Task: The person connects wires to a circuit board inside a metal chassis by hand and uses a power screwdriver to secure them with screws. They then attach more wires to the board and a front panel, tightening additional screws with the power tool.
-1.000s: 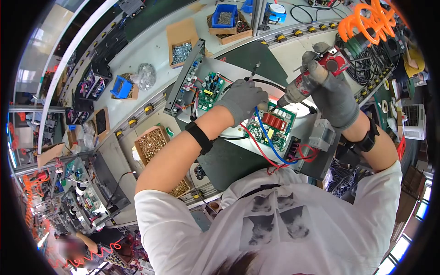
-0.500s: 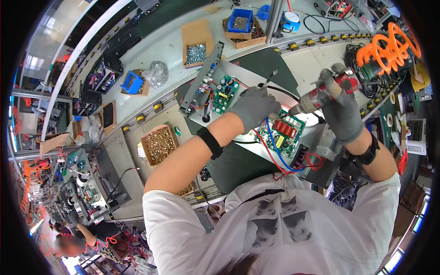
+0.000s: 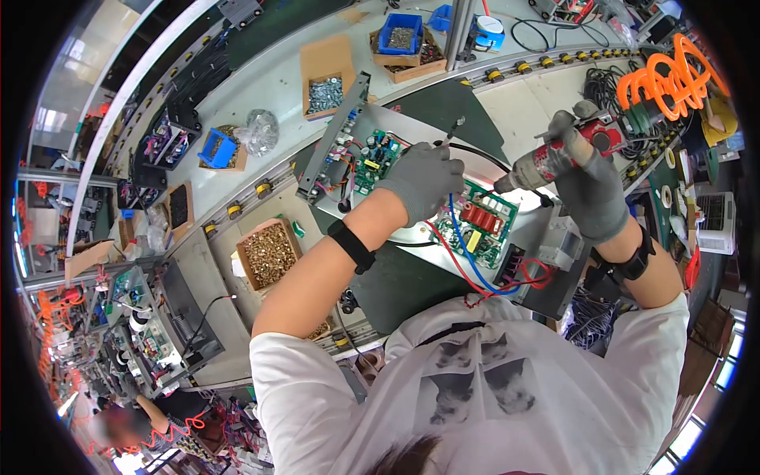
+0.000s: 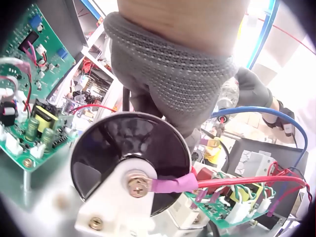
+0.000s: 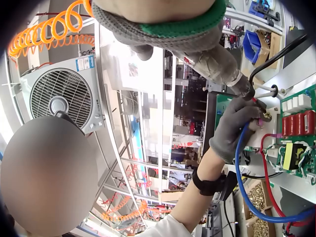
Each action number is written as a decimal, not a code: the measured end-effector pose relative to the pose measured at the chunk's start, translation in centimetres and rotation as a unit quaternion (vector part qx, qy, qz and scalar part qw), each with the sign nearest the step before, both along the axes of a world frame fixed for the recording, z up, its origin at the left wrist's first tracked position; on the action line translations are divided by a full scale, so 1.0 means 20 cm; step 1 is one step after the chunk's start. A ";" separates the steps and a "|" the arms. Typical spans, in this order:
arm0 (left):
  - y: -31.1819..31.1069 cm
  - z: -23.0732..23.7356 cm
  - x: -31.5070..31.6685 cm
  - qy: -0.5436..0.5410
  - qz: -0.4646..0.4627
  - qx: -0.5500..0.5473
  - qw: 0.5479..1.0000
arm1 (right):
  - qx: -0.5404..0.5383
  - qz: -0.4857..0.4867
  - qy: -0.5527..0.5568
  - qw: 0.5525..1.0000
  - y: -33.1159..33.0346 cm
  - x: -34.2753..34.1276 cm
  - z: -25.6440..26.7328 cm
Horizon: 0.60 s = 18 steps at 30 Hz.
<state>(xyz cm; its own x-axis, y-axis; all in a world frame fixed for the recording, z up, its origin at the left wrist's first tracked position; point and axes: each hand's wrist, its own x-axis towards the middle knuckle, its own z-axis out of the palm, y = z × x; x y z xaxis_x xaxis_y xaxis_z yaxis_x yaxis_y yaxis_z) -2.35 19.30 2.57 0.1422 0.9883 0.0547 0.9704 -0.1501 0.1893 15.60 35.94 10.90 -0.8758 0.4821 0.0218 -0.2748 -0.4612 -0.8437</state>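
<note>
My gloved left hand (image 3: 427,180) is over the middle of an open metal chassis, its fingers pinching the end of a blue wire (image 3: 467,257); the right wrist view shows the curled fingers (image 5: 237,123) there. My right hand (image 3: 592,190) grips a red and grey power driver (image 3: 542,165), whose nose points toward the left fingers. Two green circuit boards, one (image 3: 492,226) beside the left hand and another (image 3: 372,162), are fixed in the chassis. In the left wrist view, a large round black component (image 4: 94,160) carries red wires (image 4: 247,181). The wire's contact point is hidden.
An orange coiled hose (image 3: 673,75) trails from the driver at the right. Cardboard boxes of screws (image 3: 269,253) and blue bins (image 3: 400,34) stand around the chassis. Another person (image 3: 123,427) is at the lower left; a fan unit (image 5: 61,96) shows behind.
The driver has swung to a flatter angle, and its nose stands slightly farther from my left fingers. My left hand keeps its place over the chassis, while the head view has shifted.
</note>
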 end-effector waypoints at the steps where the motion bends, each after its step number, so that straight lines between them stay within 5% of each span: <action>1: 0.01 0.00 0.00 -0.012 -0.001 -0.008 1.000 | -0.004 -0.005 0.002 1.000 -0.01 0.00 0.01; 9: 0.02 -0.01 0.00 -0.010 -0.009 0.006 1.000 | -0.033 -0.034 -0.087 0.995 -0.04 -0.01 -0.04; 18: 0.00 -0.05 0.03 -0.030 0.049 0.048 0.997 | 0.109 0.029 -0.032 0.993 -0.12 -0.06 -0.05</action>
